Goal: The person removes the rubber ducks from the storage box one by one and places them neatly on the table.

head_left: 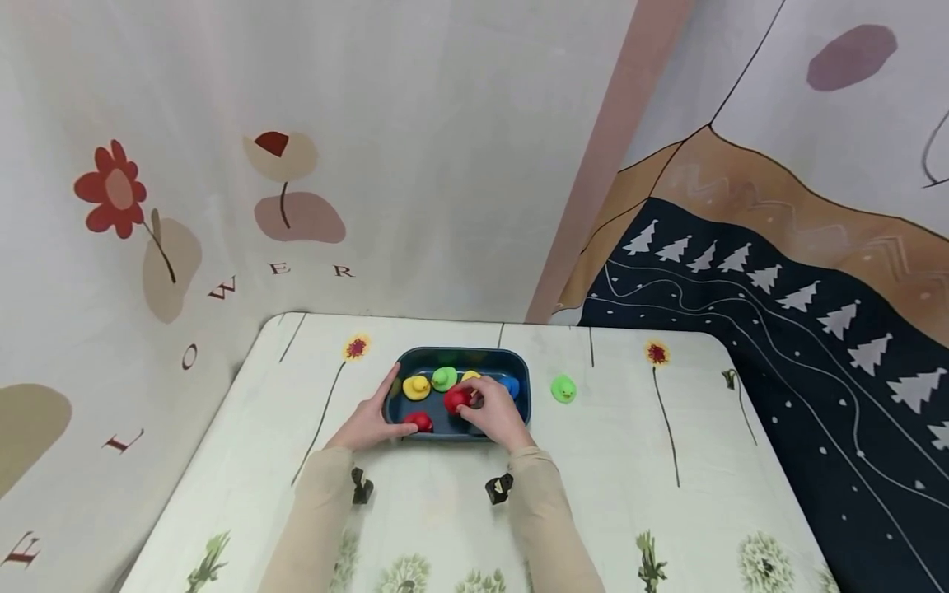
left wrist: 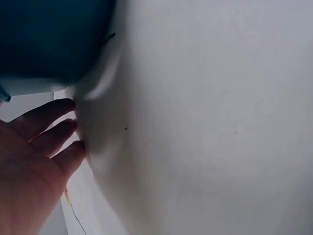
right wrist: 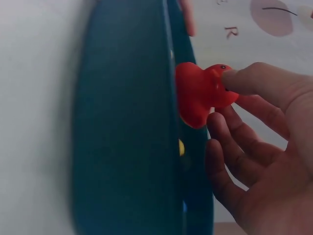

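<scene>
So, nearest us, pale flower prints run along the tabletop's [head_left: 608, 461] near edge, and two beige sleeves [head_left: 315, 502] reach in over it. We can see a small black thing [head_left: 362, 486] by the left wrist and another by the right one.

The left hand [head_left: 371, 420] is spread around the tray's [head_left: 452, 427] near left corner: fingers fairly straight along the left edge, thumb at the near edge, right beside a red duck [head_left: 419, 420] sitting in that corner.

The right hand [head_left: 498, 409] is pinching the other red duck [head_left: 455, 401], fingertips on its head end, over about the middle of the tray. We can't tell whether its base touches the bottom.

Further back in the tray we've got a yellow duck [head_left: 415, 387] toward the left edge, a green duck [head_left: 444, 379] near the far edge, a second yellow one [head_left: 470, 375] mostly hidden by the right hand, and a blue duck [head_left: 509, 385] by the right edge. Another green duck [head_left: 563, 389] is on the tabletop, just off the tray's right edge.

Past the tabletop's far edge, we see a printed cloth [head_left: 415, 165].
</scene>
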`<control>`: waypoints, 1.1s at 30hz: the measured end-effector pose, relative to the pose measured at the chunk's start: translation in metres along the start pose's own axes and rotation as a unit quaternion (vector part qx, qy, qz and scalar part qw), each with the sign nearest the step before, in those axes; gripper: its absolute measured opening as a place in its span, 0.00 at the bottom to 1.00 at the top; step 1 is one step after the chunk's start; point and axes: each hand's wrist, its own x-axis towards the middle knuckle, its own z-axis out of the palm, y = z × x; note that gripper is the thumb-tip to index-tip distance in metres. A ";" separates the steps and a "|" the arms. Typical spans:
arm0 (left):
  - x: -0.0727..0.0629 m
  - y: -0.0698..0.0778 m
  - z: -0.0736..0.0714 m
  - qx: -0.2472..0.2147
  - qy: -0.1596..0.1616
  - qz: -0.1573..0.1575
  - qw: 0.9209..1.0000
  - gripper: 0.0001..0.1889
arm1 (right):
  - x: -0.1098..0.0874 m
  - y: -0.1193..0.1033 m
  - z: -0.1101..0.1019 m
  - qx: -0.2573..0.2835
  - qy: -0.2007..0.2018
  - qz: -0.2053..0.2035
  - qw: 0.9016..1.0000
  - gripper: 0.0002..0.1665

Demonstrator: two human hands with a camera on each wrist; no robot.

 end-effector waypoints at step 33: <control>-0.001 0.002 -0.001 0.002 0.007 0.007 1.000 0.59 | -0.032 0.035 -0.074 0.032 0.125 0.007 0.992 0.17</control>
